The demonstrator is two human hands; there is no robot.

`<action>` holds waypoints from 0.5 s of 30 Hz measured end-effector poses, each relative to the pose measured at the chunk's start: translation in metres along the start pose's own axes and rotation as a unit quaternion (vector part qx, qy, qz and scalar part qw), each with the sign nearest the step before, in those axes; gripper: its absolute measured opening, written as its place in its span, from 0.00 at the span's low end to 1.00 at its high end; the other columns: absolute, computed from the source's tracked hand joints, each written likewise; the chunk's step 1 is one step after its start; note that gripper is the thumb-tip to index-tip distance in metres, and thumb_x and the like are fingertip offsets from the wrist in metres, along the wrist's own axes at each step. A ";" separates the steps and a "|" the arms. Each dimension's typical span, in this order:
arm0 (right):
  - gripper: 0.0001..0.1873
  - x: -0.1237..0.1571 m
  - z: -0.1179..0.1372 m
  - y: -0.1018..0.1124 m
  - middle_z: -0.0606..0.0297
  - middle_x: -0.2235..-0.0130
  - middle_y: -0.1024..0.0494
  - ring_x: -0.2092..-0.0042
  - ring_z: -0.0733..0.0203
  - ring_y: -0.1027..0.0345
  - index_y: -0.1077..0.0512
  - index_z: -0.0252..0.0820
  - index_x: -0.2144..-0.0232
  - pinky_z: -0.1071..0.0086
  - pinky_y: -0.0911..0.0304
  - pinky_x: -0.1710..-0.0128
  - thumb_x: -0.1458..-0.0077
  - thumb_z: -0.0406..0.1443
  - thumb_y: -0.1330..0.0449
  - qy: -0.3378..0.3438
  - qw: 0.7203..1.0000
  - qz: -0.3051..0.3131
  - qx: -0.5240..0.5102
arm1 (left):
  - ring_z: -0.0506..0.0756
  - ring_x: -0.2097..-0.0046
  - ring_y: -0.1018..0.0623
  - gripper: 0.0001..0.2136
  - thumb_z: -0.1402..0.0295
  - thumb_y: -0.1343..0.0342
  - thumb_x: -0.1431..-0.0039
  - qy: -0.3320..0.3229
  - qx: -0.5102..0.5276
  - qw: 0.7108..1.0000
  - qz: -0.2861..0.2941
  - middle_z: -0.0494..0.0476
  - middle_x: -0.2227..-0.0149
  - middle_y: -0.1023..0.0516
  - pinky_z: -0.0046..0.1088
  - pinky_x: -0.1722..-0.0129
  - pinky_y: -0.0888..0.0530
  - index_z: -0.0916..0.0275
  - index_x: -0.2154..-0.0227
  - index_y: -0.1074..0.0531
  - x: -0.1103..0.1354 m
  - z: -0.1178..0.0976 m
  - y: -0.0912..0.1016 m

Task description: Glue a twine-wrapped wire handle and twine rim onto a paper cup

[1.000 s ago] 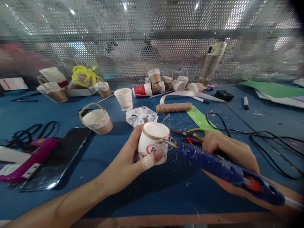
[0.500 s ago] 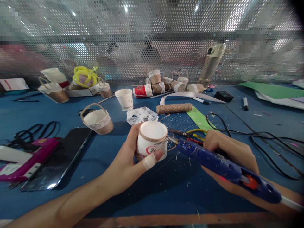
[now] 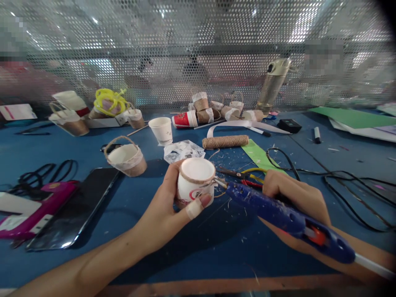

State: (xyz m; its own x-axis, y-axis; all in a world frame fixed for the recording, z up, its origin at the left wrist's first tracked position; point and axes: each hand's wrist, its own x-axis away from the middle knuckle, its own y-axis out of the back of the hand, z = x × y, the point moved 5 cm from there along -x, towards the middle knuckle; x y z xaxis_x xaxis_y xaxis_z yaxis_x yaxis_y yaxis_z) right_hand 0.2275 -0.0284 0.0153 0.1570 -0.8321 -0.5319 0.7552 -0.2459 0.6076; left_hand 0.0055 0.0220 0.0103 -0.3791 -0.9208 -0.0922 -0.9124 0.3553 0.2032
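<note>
My left hand (image 3: 168, 202) is wrapped round a small white paper cup (image 3: 195, 185) with red and black print and twine along its rim. A strip of tape circles the thumb. My right hand (image 3: 293, 202) grips a blue hot glue gun (image 3: 278, 218), its metal nozzle at the cup's right side by the rim; whether it touches I cannot tell. A loose twine end hangs near that side. Just behind lie scissors (image 3: 255, 175) with yellow and red on the handles, partly hidden by the glue gun and hand.
A roll of twine (image 3: 225, 142), crumpled lace (image 3: 183, 151) and a white paper cup (image 3: 161, 129) lie beyond the hands. On the left are a twine-handled basket (image 3: 128, 160), a phone (image 3: 77, 208) and a magenta power strip (image 3: 41, 206). Black cable (image 3: 332, 177) loops at right.
The glue gun and right hand have shifted slightly left and the nozzle stays by the cup's rim. The whole view has moved a little; both grips are the same.
</note>
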 end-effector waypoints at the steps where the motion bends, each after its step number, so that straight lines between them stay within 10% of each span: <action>1: 0.13 0.000 0.000 0.000 0.70 0.74 0.34 0.74 0.64 0.41 0.40 0.45 0.76 0.69 0.45 0.73 0.48 0.26 0.41 -0.006 1.000 -0.001 -0.001 | 0.59 0.53 0.24 0.25 0.60 0.37 0.42 0.000 -0.002 1.000 0.008 0.58 0.52 0.26 0.36 0.51 0.28 0.58 0.48 0.41 0.000 0.000 0.001; 15: 0.15 0.001 0.006 -0.004 0.71 0.76 0.39 0.76 0.66 0.45 0.42 0.45 0.77 0.69 0.51 0.76 0.44 0.27 0.42 0.063 0.997 -0.030 0.023 | 0.59 0.53 0.24 0.25 0.60 0.37 0.42 -0.003 -0.021 1.000 0.022 0.58 0.51 0.25 0.33 0.52 0.28 0.57 0.47 0.41 -0.001 0.002 -0.001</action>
State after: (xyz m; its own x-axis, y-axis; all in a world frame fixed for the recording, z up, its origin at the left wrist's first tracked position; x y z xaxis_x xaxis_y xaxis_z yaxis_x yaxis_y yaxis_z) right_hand 0.2209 -0.0309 0.0154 0.1923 -0.7470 -0.6365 0.7364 -0.3189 0.5967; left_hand 0.0068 0.0223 0.0085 -0.4196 -0.9034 -0.0886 -0.8877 0.3880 0.2477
